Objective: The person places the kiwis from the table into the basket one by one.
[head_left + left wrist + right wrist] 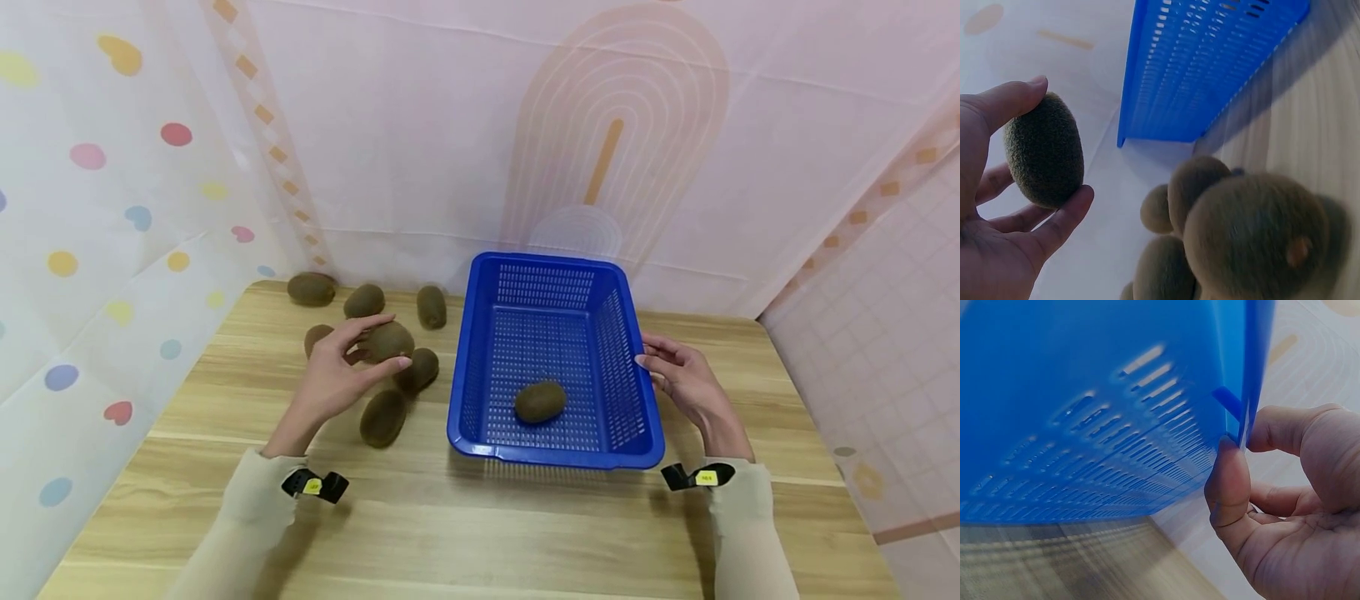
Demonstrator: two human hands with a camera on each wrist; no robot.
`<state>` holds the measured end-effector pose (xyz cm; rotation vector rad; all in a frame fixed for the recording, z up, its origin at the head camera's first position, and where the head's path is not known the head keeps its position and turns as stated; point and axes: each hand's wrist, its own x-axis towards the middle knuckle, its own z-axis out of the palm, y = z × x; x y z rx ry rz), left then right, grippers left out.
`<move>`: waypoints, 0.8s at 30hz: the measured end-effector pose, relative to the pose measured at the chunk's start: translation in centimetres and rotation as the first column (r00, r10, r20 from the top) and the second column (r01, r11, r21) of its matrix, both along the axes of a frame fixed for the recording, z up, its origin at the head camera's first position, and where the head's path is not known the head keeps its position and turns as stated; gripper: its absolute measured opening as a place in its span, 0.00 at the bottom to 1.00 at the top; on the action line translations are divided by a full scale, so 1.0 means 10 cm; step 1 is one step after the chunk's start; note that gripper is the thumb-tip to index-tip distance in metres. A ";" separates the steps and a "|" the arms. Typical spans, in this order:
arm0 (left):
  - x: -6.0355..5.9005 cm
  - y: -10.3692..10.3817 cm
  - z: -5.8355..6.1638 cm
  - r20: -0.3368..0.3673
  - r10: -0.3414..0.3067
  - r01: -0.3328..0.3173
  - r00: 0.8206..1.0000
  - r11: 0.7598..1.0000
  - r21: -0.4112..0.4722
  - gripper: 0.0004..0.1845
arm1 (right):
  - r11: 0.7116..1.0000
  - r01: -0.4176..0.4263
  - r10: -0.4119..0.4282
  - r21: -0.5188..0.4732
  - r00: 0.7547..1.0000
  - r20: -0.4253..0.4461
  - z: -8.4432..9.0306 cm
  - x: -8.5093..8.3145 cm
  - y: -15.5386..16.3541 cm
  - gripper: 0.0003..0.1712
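Note:
My left hand (335, 372) grips a brown kiwi (391, 342) between thumb and fingers, above the other kiwis on the left of the table. In the left wrist view the held kiwi (1045, 153) stands upright in the grasp, apart from the others. My right hand (688, 379) pinches the right rim of a blue plastic basket (555, 457). The right wrist view shows thumb and finger on either side of that rim (1249, 394). One kiwi (540, 402) lies inside the basket, toward its near side.
Several loose kiwis lie left of the basket, among them one at the far left (311, 288), one near the basket (431, 307) and one nearest me (383, 417). The wooden table (487, 542) ends at a patterned cloth backdrop (405, 125).

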<state>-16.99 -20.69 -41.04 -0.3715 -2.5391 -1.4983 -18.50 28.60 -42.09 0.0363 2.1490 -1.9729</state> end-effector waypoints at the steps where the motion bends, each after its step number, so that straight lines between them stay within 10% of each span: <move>1: -0.01 0.03 0.01 -0.001 -0.006 0.006 1.000 1.000 0.000 0.33 | 1.000 0.001 -0.001 0.001 1.000 0.000 0.00 0.00 0.00 0.36; 24: -0.33 0.77 0.27 0.009 -0.182 0.181 0.983 0.982 0.062 0.34 | 1.000 -0.003 0.004 -0.020 1.000 0.001 0.00 0.00 0.01 0.35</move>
